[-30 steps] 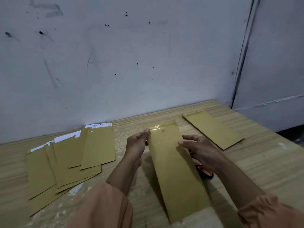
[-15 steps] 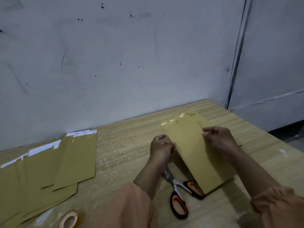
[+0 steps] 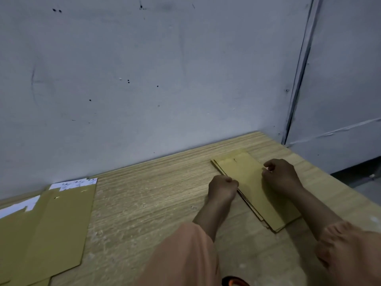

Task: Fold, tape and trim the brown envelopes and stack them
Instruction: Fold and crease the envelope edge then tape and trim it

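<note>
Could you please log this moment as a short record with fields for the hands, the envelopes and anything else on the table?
left hand: curled, at the left edge of the stack
right hand: curled, on the stack's right edge
stacked envelopes: flat on the table, far right
loose envelopes: spread at the left, white paper showing at their far ends
scissors: orange handle at the bottom edge

The envelopes (image 3: 253, 188) were plain mustard brown. The desk (image 3: 148, 203) showed pale wood grain in fine streaks. The sleeves (image 3: 185, 256) were peach. The wall (image 3: 144, 79) was grey, flecked with dark specks.
</note>
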Demonstrator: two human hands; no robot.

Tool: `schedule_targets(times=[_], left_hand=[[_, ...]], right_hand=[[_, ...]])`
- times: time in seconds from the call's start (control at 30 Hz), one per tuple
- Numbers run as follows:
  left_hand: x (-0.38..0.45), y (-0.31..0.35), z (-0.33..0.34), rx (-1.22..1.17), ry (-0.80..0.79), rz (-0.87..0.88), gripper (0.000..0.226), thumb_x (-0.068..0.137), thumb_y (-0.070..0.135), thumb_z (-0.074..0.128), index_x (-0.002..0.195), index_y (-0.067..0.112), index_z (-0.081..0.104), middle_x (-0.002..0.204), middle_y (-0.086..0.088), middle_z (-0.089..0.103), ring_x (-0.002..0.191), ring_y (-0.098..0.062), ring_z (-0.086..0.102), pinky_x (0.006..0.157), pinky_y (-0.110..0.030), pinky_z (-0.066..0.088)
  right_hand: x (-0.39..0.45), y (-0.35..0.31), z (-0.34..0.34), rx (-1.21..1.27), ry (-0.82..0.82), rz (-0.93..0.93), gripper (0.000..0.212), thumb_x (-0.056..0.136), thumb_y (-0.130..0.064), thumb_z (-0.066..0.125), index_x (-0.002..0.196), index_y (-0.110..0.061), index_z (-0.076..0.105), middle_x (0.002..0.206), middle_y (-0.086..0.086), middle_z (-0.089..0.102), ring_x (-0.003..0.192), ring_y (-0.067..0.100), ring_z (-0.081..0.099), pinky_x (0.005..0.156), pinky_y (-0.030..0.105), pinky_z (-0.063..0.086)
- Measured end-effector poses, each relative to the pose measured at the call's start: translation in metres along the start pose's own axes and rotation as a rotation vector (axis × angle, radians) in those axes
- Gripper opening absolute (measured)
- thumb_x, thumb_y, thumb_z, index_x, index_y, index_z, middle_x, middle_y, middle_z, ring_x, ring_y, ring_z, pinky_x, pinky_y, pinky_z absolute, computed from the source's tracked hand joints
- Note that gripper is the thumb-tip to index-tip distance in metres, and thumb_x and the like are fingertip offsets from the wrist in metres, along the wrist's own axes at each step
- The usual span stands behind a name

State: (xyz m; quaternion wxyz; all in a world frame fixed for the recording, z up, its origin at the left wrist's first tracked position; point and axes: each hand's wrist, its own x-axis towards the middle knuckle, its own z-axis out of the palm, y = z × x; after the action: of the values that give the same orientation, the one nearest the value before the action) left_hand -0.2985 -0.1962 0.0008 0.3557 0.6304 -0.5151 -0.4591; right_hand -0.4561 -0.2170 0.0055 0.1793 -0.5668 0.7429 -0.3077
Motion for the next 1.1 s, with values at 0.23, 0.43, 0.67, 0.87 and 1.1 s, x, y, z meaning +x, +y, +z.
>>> schedule_targets(times=[0.23,0.43,0.67,0.87,1.1], left_hand=[[-0.02,-0.003,-0.03,0.023,0.029,0.059,0.016,0.087,0.016,0.061,0.072,0.018,0.061,0.074,0.003,0.061,0.073,-0.015,0.058,0.067,-0.027,0.047],[-0.053,-0.023,-0.115,0.326,0.215,0.175,0.014,0.089,0.023,0.059,0.094,0.014,0.068,0.096,0.001,0.067,0.091,-0.016,0.06,0.071,-0.022,0.04],[-0.085,-0.083,-0.229,0.679,0.505,0.001,0.022,0.093,0.033,0.05,0.107,0.021,0.063,0.114,0.001,0.063,0.107,-0.022,0.056,0.088,-0.031,0.041],[-0.106,-0.117,-0.288,0.853,0.622,-0.156,0.044,0.095,0.046,0.043,0.126,0.016,0.052,0.128,-0.01,0.05,0.118,-0.03,0.045,0.091,-0.034,0.037],[-0.104,-0.122,-0.312,0.789,0.56,-0.33,0.083,0.083,0.053,0.062,0.142,0.01,0.022,0.138,-0.017,0.035,0.124,-0.036,0.038,0.093,-0.036,0.039]], right_hand=[[-0.022,-0.017,0.006,-0.034,0.078,-0.099,0.027,0.089,-0.017,0.06,0.113,-0.006,0.063,0.117,0.014,0.058,0.106,0.029,0.054,0.09,0.039,0.045],[-0.072,-0.07,0.033,0.044,0.02,-0.282,0.024,0.088,-0.019,0.062,0.108,-0.007,0.066,0.109,0.008,0.062,0.102,0.025,0.055,0.088,0.039,0.047],[-0.135,-0.144,0.093,0.07,-0.207,-0.453,0.025,0.089,-0.024,0.061,0.11,-0.012,0.065,0.108,0.003,0.061,0.107,0.02,0.052,0.091,0.034,0.044],[-0.181,-0.186,0.152,0.005,-0.396,-0.531,0.028,0.088,-0.026,0.059,0.114,-0.015,0.064,0.118,0.005,0.056,0.114,0.022,0.047,0.096,0.032,0.04],[-0.206,-0.195,0.178,-0.185,-0.31,-0.577,0.03,0.093,-0.039,0.048,0.118,-0.024,0.057,0.124,-0.003,0.043,0.119,0.019,0.037,0.094,0.03,0.03]])
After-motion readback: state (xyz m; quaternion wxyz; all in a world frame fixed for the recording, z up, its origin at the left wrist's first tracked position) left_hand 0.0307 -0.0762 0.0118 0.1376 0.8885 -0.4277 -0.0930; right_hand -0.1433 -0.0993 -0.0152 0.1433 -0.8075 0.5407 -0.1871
